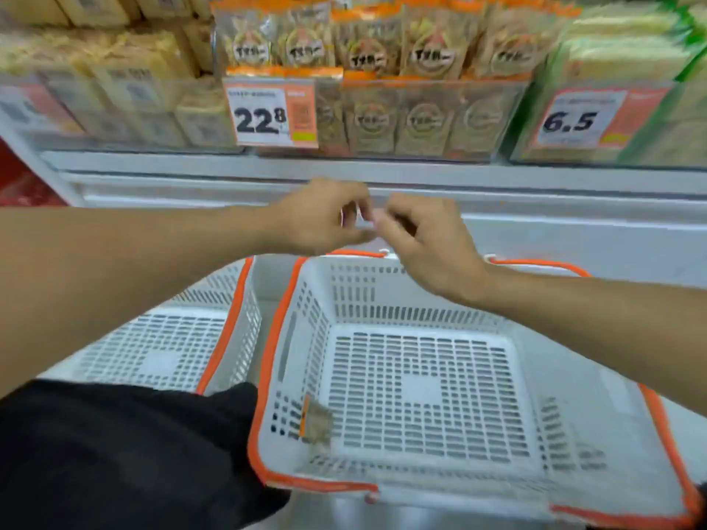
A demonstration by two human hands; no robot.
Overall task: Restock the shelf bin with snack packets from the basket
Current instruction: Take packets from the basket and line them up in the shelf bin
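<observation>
My left hand (325,218) and my right hand (424,239) meet fingertip to fingertip in mid-air, above the far rim of the white basket with an orange rim (275,338). The fingers of both are curled, and I can make out no packet in either. One small brown snack packet (316,421) with an orange strip leans against the basket's near left wall; the rest of its floor is bare. Up on the shelf, the clear bin (421,120) holds rows of brown snack packets (432,44) with orange tops, behind a 22.8 price tag (273,112).
A second white basket (172,346) stands to the left of the first. Neighbouring bins hold pale yellow packs (126,82) on the left and green-edged packs (627,59) with a 6.5 tag on the right. A white ledge (574,231) runs below the shelf. Black clothing (114,453) fills the lower left.
</observation>
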